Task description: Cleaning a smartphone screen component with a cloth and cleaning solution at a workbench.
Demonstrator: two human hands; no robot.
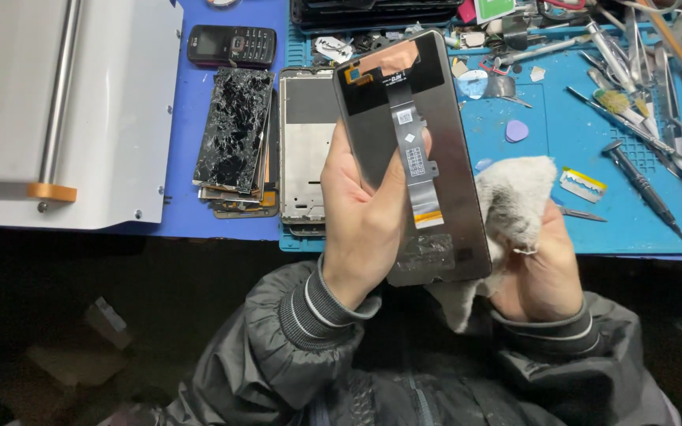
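Here, two hands hold a phone display panel above a cluttered blue repair mat.

The left hand (361, 225) is closed around the display panel (428, 158), back side up, thumb resting on its flex ribbon (414, 150). The right hand (542, 264) clutches a white cloth (511, 193) pressed against the panel's right edge. A cracked screen (234, 130) lies on the mat (530, 170) to the left; screwdrivers (641, 177) sit right. Thumb pressure could probably crease or tear the thin ribbon; a loose grip might drop the panel.
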